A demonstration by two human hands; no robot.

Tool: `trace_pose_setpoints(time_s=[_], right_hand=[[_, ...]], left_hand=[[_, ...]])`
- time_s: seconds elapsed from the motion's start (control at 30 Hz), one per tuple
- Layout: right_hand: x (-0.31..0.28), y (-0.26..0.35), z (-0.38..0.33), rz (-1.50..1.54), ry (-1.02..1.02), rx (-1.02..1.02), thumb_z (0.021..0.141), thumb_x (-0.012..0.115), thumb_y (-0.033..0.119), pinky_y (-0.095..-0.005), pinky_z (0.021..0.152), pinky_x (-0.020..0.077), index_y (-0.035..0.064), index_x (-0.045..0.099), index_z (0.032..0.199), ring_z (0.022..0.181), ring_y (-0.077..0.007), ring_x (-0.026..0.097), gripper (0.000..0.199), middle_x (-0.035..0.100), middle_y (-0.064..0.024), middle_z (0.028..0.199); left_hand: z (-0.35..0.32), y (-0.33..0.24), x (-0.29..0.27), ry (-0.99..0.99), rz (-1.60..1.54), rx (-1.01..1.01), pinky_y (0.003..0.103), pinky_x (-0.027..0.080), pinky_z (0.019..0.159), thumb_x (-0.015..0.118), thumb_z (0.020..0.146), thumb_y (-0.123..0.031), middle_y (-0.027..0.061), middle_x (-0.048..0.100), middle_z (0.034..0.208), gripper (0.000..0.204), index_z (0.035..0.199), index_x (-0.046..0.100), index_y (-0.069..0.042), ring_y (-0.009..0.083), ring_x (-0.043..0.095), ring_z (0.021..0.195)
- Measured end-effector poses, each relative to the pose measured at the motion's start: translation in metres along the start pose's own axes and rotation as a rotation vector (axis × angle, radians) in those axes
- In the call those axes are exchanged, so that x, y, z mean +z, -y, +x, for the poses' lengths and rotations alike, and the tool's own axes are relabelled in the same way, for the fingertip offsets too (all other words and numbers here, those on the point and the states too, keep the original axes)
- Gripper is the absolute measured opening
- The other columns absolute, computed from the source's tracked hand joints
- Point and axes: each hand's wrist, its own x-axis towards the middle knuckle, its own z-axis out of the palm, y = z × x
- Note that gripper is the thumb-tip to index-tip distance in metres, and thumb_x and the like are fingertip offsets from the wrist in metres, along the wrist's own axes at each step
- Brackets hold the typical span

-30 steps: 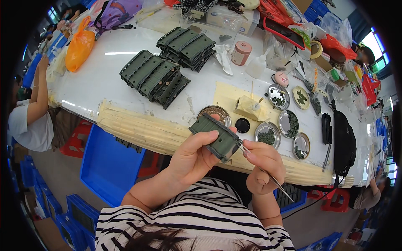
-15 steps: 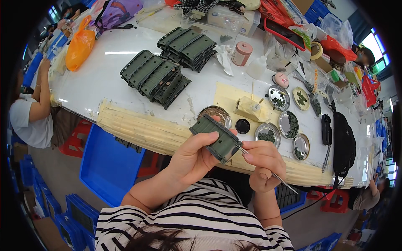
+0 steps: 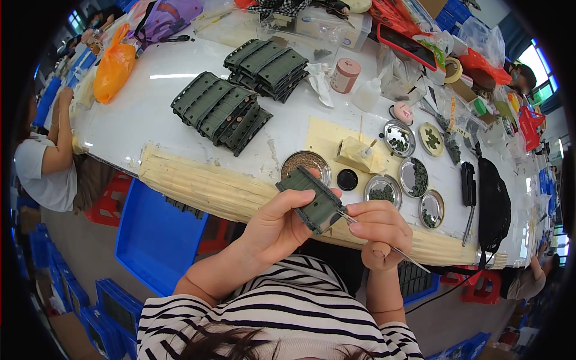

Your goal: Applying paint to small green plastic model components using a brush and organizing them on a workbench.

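My left hand [image 3: 270,225] is closed on a dark green moulded plastic panel [image 3: 318,207] with raised ribs and a small hole, held tilted above the table's front edge. My right hand [image 3: 384,228] pinches slim metal tweezers [image 3: 411,259], their tip against the panel's right end. Whatever sits at the tip is too small to make out. Just beyond the panel is a round metal dish of small brown pieces [image 3: 300,161]. To its right are a black round cap [image 3: 347,179] and a dish of small green parts [image 3: 384,191].
Stacks of similar green panels [image 3: 219,111] stand on the table at left. A tape-covered block holding a small bottle [image 3: 360,155], more parts dishes [image 3: 414,177] and a black pouch [image 3: 493,207] lie rightward. A blue bin [image 3: 156,231] sits below the table edge.
The panel and both hands have shifted slightly to the right. The tweezers' tip stays at the panel's right end.
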Motion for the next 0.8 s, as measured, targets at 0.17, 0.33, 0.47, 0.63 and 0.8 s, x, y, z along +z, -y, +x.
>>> trace_pose_setpoints(time_s=[0.17, 0.33, 0.47, 0.63, 0.8], right_hand=[[0.002, 0.001, 0.001, -0.057, -0.011, -0.002, 0.096, 0.05, 0.034, -0.0328, 0.065, 0.0517, -0.0001, 0.064, 0.088, 0.078, -0.0296, 0.066, 0.038, 0.065, -0.0117, 0.078], [0.006, 0.007, 0.004, -0.079, -0.05, -0.013, 0.096, 0.05, 0.039, -0.0332, 0.063, 0.054, 0.0009, 0.062, 0.089, 0.076, -0.0305, 0.067, 0.04, 0.063, -0.012, 0.078], [-0.005, 0.011, 0.011, -0.126, 0.11, -0.105, 0.087, 0.06, 0.039, -0.0344, 0.068, 0.0572, -0.0019, 0.063, 0.096, 0.085, -0.0325, 0.068, 0.041, 0.063, -0.0126, 0.086], [-0.013, 0.017, 0.021, -0.31, 0.275, -0.21, 0.082, 0.066, 0.036, -0.0334, 0.067, 0.0592, -0.003, 0.064, 0.097, 0.088, -0.0327, 0.068, 0.042, 0.062, -0.0121, 0.088], [-0.017, 0.019, 0.025, -0.279, 0.306, -0.181, 0.082, 0.067, 0.035, -0.0337, 0.068, 0.0595, -0.0034, 0.064, 0.096, 0.088, -0.0327, 0.068, 0.041, 0.062, -0.012, 0.088]], left_hand=[[0.002, 0.0, -0.001, 0.003, 0.012, 0.002, 0.038, 0.053, 0.091, 0.053, 0.088, -0.006, 0.0182, 0.061, 0.109, 0.036, 0.123, 0.047, -0.006, 0.0247, 0.062, 0.105], [0.004, -0.001, 0.004, 0.028, 0.02, 0.028, 0.036, 0.055, 0.087, 0.052, 0.089, -0.008, 0.0182, 0.062, 0.107, 0.034, 0.122, 0.049, -0.005, 0.0246, 0.063, 0.102], [0.002, -0.005, 0.008, -0.068, -0.015, -0.042, 0.031, 0.059, 0.077, 0.053, 0.09, -0.012, 0.018, 0.063, 0.105, 0.03, 0.119, 0.052, -0.005, 0.024, 0.065, 0.098], [0.003, -0.005, 0.009, -0.125, -0.016, -0.042, 0.026, 0.061, 0.064, 0.054, 0.092, -0.016, 0.0171, 0.063, 0.104, 0.028, 0.117, 0.054, -0.004, 0.0221, 0.067, 0.092], [0.005, -0.005, 0.011, -0.143, -0.043, -0.066, 0.023, 0.06, 0.059, 0.054, 0.092, -0.019, 0.0161, 0.064, 0.103, 0.027, 0.114, 0.055, -0.004, 0.0201, 0.067, 0.086]])
